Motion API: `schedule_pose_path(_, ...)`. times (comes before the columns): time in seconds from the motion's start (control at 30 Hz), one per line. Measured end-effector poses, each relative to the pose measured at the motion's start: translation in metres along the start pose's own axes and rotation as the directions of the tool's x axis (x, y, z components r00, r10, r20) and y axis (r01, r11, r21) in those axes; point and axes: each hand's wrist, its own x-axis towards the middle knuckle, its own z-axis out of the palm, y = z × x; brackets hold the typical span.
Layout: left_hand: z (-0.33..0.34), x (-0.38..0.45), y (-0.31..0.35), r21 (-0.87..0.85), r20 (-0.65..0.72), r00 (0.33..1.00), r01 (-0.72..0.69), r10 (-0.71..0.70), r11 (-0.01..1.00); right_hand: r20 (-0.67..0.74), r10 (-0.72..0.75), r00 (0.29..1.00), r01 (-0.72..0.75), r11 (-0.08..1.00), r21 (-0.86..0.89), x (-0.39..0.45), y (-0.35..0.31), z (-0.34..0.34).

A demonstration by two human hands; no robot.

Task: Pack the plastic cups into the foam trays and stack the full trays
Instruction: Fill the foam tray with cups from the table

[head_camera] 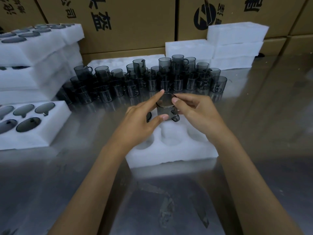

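A white foam tray (pixel 171 150) with round holes lies on the steel table in front of me. Over its far edge a smoky grey plastic cup (pixel 166 107) with a handle stands upright, partly sunk into a hole. My left hand (pixel 140 119) holds it between forefinger at the rim and thumb at the lower wall. My right hand (pixel 194 111) pinches the rim from the right side. Another dark cup edge (pixel 149 116) shows just left of it, behind my left thumb. A crowd of loose grey cups (pixel 144 82) stands stacked behind the tray.
A tray filled with cups (pixel 32 131) lies at the left, with stacked full trays (pixel 33 53) behind it. Empty foam trays (pixel 235 46) are piled at the back right. Cardboard boxes (pixel 135 17) wall off the back. Steel table (pixel 169 200) stretches toward me.
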Motion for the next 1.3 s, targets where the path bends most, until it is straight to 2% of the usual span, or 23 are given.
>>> schedule_pose_path(0.1, 0.002, -0.002, 0.000, 0.017, -0.010, 1.000, 0.015, -0.015, 1.000, 0.028, 0.013, 1.000, -0.011, 0.998, -0.063, 0.001, 0.003, 0.001)
schedule_pose_path(0.3, 0.004, -0.004, -0.006, 0.120, 0.001, 1.000, 0.031, -0.031, 0.992, 0.007, 0.052, 0.999, -0.046, 0.925, -0.378, 0.002, 0.007, 0.002)
schedule_pose_path(0.4, 0.005, -0.006, -0.007, 0.188, 0.025, 0.998, 0.056, -0.061, 0.981, -0.014, 0.050, 0.999, -0.050, 0.850, -0.524, 0.002, 0.010, 0.001)
schedule_pose_path(0.47, 0.005, -0.006, -0.008, 0.256, 0.068, 0.995, 0.048, -0.068, 0.966, 0.012, 0.067, 0.998, -0.043, 0.756, -0.653, 0.002, 0.013, 0.001)
schedule_pose_path(0.53, 0.005, -0.004, -0.008, 0.284, 0.088, 0.992, 0.063, -0.092, 0.957, 0.030, 0.083, 0.996, -0.037, 0.708, -0.705, 0.001, 0.015, 0.002)
schedule_pose_path(0.67, 0.006, -0.002, -0.006, 0.312, 0.107, 0.982, 0.113, -0.153, 0.943, 0.019, 0.086, 0.996, -0.047, 0.698, -0.714, 0.003, 0.016, 0.005)
schedule_pose_path(0.83, -0.002, 0.014, 0.001, 0.248, 0.070, 0.978, 0.173, -0.196, 0.953, 0.013, 0.178, 0.984, -0.124, 0.736, -0.666, 0.008, 0.014, 0.003)
schedule_pose_path(0.97, -0.002, 0.031, 0.005, -0.016, 0.025, 0.956, 0.292, -0.292, 0.956, 0.028, 0.241, 0.970, -0.170, 0.758, -0.629, 0.013, 0.011, -0.004)
schedule_pose_path(1.0, 0.001, 0.032, 0.005, -0.026, -0.001, 0.953, 0.303, -0.303, 0.953, 0.042, 0.260, 0.965, -0.174, 0.749, -0.639, 0.015, 0.011, -0.006)
schedule_pose_path(1.07, 0.009, 0.033, 0.002, 0.074, -0.044, 0.956, 0.294, -0.292, 0.953, 0.098, 0.307, 0.947, -0.180, 0.756, -0.629, 0.024, 0.010, -0.014)
schedule_pose_path(1.1, 0.012, 0.031, -0.001, 0.114, -0.054, 0.961, 0.274, -0.270, 0.955, 0.134, 0.327, 0.935, -0.201, 0.804, -0.559, 0.032, 0.011, -0.019)
schedule_pose_path(1.13, 0.013, 0.030, -0.004, 0.121, -0.054, 0.967, 0.254, -0.249, 0.960, 0.151, 0.318, 0.936, -0.231, 0.879, -0.416, 0.039, 0.013, -0.024)
schedule_pose_path(1.17, 0.012, 0.029, -0.006, 0.107, -0.054, 0.971, 0.238, -0.234, 0.965, 0.103, 0.289, 0.952, -0.258, 0.935, -0.245, 0.045, 0.017, -0.028)
schedule_pose_path(1.2, 0.011, 0.029, -0.008, 0.086, -0.058, 0.973, 0.230, -0.225, 0.969, -0.024, 0.271, 0.962, -0.272, 0.956, -0.114, 0.050, 0.025, -0.032)
schedule_pose_path(1.23, 0.010, 0.029, -0.009, 0.068, -0.064, 0.973, 0.227, -0.223, 0.971, -0.195, 0.243, 0.950, -0.267, 0.958, -0.105, 0.054, 0.037, -0.038)
schedule_pose_path(1.27, 0.011, 0.029, -0.010, 0.058, -0.067, 0.972, 0.227, -0.223, 0.972, -0.365, 0.192, 0.911, -0.282, 0.937, -0.209, 0.056, 0.054, -0.044)
schedule_pose_path(1.3, 0.012, 0.029, -0.010, 0.056, -0.074, 0.972, 0.227, -0.223, 0.972, -0.476, 0.153, 0.866, -0.338, 0.881, -0.331, 0.056, 0.070, -0.048)
